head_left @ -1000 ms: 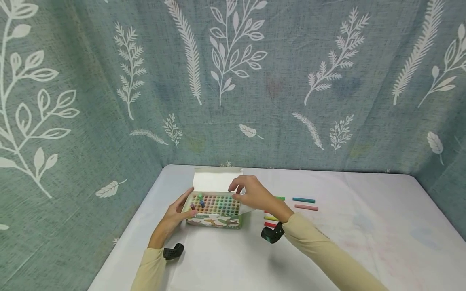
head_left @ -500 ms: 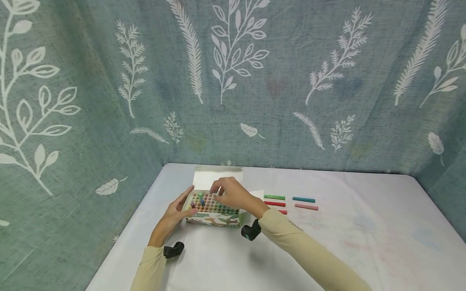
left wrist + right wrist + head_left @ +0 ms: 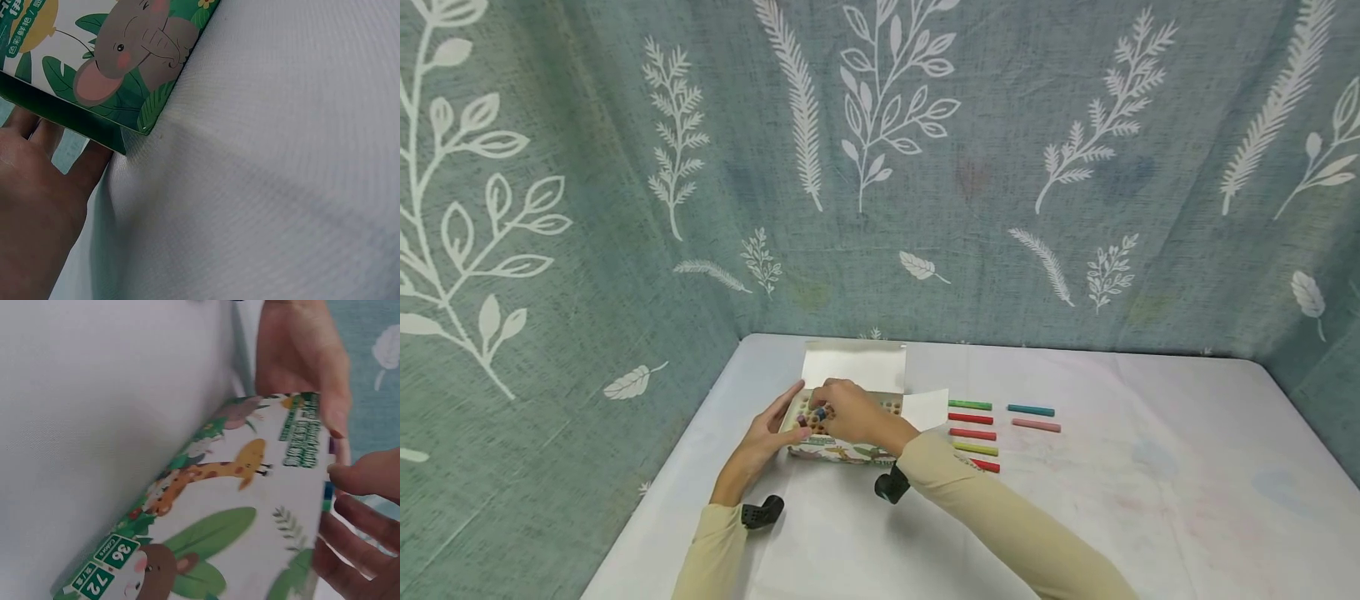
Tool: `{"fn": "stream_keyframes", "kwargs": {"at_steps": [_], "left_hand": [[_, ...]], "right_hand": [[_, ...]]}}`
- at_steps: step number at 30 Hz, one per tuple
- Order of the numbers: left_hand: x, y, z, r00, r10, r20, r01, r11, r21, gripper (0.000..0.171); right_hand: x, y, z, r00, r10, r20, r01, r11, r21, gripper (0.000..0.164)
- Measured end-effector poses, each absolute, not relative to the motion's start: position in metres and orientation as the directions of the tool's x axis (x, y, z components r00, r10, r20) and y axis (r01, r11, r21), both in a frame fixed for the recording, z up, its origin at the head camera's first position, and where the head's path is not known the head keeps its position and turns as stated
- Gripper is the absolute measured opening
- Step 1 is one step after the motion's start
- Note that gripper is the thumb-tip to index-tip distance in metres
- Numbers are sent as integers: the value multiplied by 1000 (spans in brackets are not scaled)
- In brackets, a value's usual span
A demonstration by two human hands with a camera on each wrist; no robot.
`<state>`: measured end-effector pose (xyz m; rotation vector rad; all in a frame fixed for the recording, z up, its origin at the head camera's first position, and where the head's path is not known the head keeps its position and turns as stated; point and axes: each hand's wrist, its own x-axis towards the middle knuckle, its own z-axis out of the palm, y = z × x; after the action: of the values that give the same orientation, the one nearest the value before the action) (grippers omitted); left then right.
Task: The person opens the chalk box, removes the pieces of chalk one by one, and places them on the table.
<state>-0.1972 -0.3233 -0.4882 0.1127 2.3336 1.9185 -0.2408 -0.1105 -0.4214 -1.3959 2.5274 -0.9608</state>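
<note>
A cardboard crayon box [image 3: 838, 452], printed with animals and leaves, lies on the table with its lid open, showing rows of round holes. My left hand [image 3: 762, 446] grips its left end, thumb over the front edge and fingers along the back. The thumb and fingers of my right hand [image 3: 853, 414] are over the box's left part, pinching the blue crayon [image 3: 328, 492] that stands up from a hole. Just left of it, by my left thumb, a purple crayon [image 3: 801, 421] also sticks up. My right hand hides most of the holes.
Right of the box lie several loose crayons: green [image 3: 971, 405], red [image 3: 972, 418] and yellow [image 3: 976, 449] ones in a column, with teal [image 3: 1031, 410] and pink [image 3: 1037, 425] beyond. A white side flap [image 3: 926, 409] sticks out. The lid [image 3: 854, 365] stands behind. Patterned curtains [image 3: 880, 208] enclose the table.
My right hand has moved left and down from the box's right end to the blue crayon, its fingers closing in. My left hand keeps its grip on the box.
</note>
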Motion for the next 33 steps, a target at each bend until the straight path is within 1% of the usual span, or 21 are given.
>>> {"fn": "stream_keyframes", "kwargs": {"at_steps": [5,12,17,20,25,29,33], "left_hand": [[-193,-317,-477,-987,158,-36,-5,194,981,81],[-200,-323,-498,-991,129,-38,-17,160,987,80],[-200,-324,-502,-992,125,-31,-10,169,986,78],[-199,-325,-502,-993,113,-37,-17,178,984,77],[-199,-328,-501,-992,123,-23,1,192,981,77],[-201,-328,-500,-991,129,-21,3,180,984,77],[-201,-327,-499,-992,125,-22,0,177,984,78]], "right_hand": [[-243,-118,-428,-563,-802,199,-756,404,-515,23],[-244,-121,-432,-553,-802,225,-783,408,-469,17],[-244,-123,-432,-564,-790,239,-787,428,-444,11],[-243,-124,-432,-577,-781,240,-779,437,-451,13],[-243,-125,-432,-594,-751,288,-772,432,-467,19],[-244,-126,-430,-575,-754,316,-798,432,-421,21],[-246,-127,-423,-563,-741,366,-811,408,-419,20]]}}
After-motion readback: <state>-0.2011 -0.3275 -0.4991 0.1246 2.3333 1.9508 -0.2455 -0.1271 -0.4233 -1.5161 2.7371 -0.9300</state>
